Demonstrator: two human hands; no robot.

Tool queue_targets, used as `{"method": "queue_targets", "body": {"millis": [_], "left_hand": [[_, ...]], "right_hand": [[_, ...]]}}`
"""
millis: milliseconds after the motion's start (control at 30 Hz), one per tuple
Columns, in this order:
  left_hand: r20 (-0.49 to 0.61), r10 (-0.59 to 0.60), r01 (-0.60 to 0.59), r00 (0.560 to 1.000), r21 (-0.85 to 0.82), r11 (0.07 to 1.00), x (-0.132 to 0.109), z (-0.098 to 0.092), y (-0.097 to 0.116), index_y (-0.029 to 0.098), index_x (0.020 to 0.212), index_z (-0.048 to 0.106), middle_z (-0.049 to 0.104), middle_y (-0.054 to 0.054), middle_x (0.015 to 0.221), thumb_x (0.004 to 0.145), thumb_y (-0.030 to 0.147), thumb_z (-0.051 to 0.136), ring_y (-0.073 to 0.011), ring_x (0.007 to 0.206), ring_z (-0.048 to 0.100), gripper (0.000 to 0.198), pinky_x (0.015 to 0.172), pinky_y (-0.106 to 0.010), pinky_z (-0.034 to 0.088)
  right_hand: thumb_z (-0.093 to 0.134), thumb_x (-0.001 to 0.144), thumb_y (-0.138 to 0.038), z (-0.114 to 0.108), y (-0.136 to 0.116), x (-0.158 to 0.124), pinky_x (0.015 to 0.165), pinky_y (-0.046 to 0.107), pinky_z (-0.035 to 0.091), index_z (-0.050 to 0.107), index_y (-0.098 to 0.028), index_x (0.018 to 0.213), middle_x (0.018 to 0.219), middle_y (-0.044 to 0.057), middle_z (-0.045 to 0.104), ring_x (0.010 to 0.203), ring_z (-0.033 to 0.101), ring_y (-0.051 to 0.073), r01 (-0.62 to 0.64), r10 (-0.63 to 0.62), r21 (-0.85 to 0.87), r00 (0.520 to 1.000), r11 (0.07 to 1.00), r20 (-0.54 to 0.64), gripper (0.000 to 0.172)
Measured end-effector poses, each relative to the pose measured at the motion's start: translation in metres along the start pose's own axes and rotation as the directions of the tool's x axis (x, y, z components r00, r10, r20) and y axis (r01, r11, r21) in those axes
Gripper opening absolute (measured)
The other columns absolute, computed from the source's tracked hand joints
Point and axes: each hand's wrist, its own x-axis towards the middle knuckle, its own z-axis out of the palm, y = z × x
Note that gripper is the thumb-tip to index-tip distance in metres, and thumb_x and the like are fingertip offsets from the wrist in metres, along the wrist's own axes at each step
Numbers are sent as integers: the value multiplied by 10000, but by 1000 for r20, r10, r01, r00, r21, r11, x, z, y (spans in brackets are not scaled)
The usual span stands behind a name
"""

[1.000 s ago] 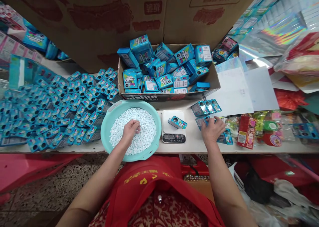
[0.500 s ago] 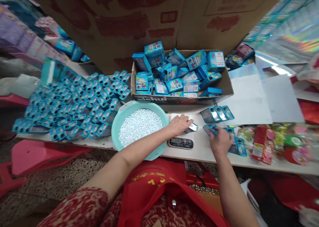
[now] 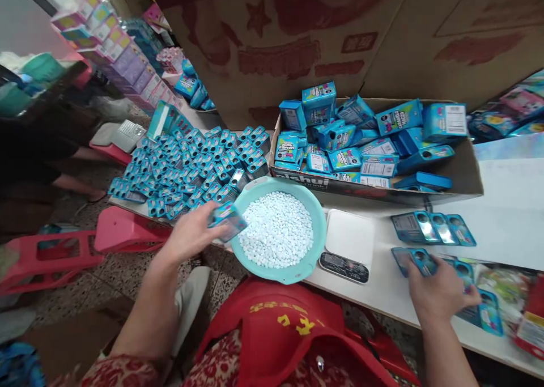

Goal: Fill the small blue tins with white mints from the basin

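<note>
My left hand [image 3: 193, 231] grips a small blue candy box [image 3: 229, 221], slightly blurred, at the left rim of the turquoise basin [image 3: 322, 220]. Small white candies [image 3: 276, 228] fill the basin. To its right lies a small kitchen scale [image 3: 349, 234] with a bare white plate. My right hand [image 3: 440, 290] rests on the table's right part, its fingers closed around a row of blue candy boxes [image 3: 423, 261]; part of the row is hidden under the hand. Just behind stands another short row of blue boxes [image 3: 442, 228] with round holes in their ends.
Many upright blue boxes [image 3: 191, 163] crowd the table's left end. An open carton [image 3: 461, 190] of larger blue packets sits behind the scale, before a tall cardboard box [image 3: 289, 47]. Wrapped sweets [image 3: 499, 288] lie far right. Pink stools [image 3: 123, 228] stand at left; a person's leg shows there.
My left hand has gone from the scale across the basin to its left side, carrying a blue box off the scale plate. My right hand stays at the row of boxes. The view has swung left.
</note>
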Motion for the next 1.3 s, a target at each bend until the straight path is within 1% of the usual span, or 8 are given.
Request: {"method": "queue_targets", "body": {"millis": [100, 200, 333, 500, 667, 833, 1067, 1300], "left_hand": [[47, -195, 177, 980, 248, 952, -4, 25, -59, 243, 960, 597, 638, -41, 784, 654, 527, 639, -272, 756, 613, 420, 617, -297, 424], [-32, -235, 236, 971, 223, 946, -3, 79, -87, 221, 1011, 565, 637, -92, 964, 745, 485, 554, -293, 880, 614, 375, 655, -315, 452], [-273, -263, 290, 925, 62, 955, -6, 132, -91, 135, 1210, 469, 545, -174, 1147, 815, 377, 490, -313, 1089, 534, 464, 826, -396, 467], [-315, -178, 237, 932, 160, 958, -14, 134, -81, 120, 1332, 409, 440, -212, 1279, 808, 258, 492, -353, 1206, 427, 548, 944, -477, 409], [-319, -98, 190, 943, 271, 944, -15, 114, -61, 183, 1324, 449, 441, -185, 1318, 783, 124, 433, -370, 1205, 406, 545, 937, -526, 384], [-375, 110, -52, 921, 162, 985, 11, 109, -27, 143, 1244, 511, 480, -172, 1262, 779, 94, 396, -306, 1223, 414, 482, 1013, -463, 335], [-279, 428, -464, 859, -75, 883, 61, 137, 57, 178, 1089, 585, 590, -108, 1113, 826, 127, 387, -230, 1106, 515, 333, 983, -381, 388], [-169, 608, -631, 776, -215, 746, 65, 163, 118, 204, 974, 625, 641, -75, 1003, 842, 122, 387, -200, 995, 581, 284, 895, -338, 446]], "right_hand": [[527, 715, -651, -6, -13, 5, 745, 543, 412, 670, -153, 975, 763, 160, 630, 776, 594, 366, 64, -64, -36, 998, 997, 6, 579], [541, 742, -638, -5, -37, 5, 751, 444, 455, 646, -134, 1019, 891, 148, 665, 824, 609, 307, 184, -191, 86, 978, 979, 86, 585], [555, 782, -597, 13, -73, -4, 786, 398, 454, 622, -158, 1029, 923, 112, 674, 857, 610, 258, 292, -329, 219, 932, 931, 154, 508], [531, 820, -571, 32, -92, -11, 799, 406, 439, 601, -162, 1043, 941, 118, 664, 868, 590, 252, 317, -379, 268, 898, 910, 225, 471], [538, 816, -545, 17, -76, -11, 864, 436, 422, 536, -172, 1164, 1086, 132, 593, 991, 542, 261, 197, -270, 336, 945, 921, 185, 510], [384, 878, -504, -1, -49, -14, 854, 433, 423, 581, -142, 1081, 1026, 133, 594, 928, 556, 243, -57, -6, 335, 983, 940, 185, 459], [411, 850, -523, -5, -33, -31, 804, 414, 451, 628, -146, 968, 949, 125, 636, 867, 576, 235, -127, 61, 331, 978, 935, 201, 450], [399, 859, -523, -6, -29, -38, 797, 406, 459, 641, -139, 939, 925, 129, 653, 860, 583, 234, -148, 79, 330, 973, 932, 215, 460]]}}
